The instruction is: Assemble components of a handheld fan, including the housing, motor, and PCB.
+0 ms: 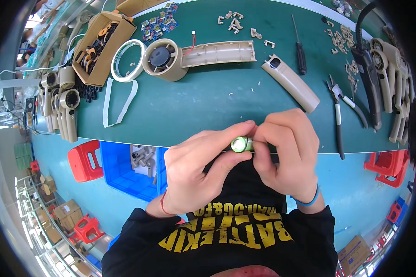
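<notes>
My left hand (196, 164) and my right hand (289, 152) meet at the table's near edge. Between them is a light green cylindrical battery (239, 145), its end facing up, with a dark band around its side. My left thumb and forefinger pinch it from the left. On the other side, my right thumb and fingertips press together against the band; what exactly they grip is too small to make out. Beyond my hands lie an open beige handheld-fan body (219, 53) with a red wire (192, 44) standing up from it, and a beige handle cover (291, 84).
A screwdriver (301, 55), pliers (338, 99) and a black corded tool (369, 83) lie at the right. Left stand a tape roll (117, 60), a carton of dark parts (78, 76) and stacked fan bodies (69, 117). A blue bin (113, 173) sits below the edge.
</notes>
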Available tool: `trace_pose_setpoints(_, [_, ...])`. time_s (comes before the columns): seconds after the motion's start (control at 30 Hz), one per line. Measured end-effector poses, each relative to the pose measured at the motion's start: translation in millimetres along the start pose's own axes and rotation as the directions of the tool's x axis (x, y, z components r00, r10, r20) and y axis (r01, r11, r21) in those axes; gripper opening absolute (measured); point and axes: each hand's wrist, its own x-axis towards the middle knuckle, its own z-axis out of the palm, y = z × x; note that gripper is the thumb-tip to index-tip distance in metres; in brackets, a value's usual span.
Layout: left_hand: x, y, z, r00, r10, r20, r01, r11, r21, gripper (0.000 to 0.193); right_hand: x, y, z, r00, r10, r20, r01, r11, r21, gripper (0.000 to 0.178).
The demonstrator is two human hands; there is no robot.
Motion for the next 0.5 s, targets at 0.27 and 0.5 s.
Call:
trace_pose_setpoints(0.27, [0.8,-1.6,1.4,0.999,-0.052,-0.007,0.050,0.984,-0.170,0.032,-11.6,5.8,1.1,0.953,0.302,-0.011,-0.266,0.857,0.440,0.020])
trace_pose_setpoints(0.5, [3.7,-8.5,2.2,0.999,-0.019,-0.025,0.013,0.975,-0.222,0.033,-6.5,-1.4,-5.8,0.997,0.076,-0.018,-0.076,0.997,0.009,0.027])
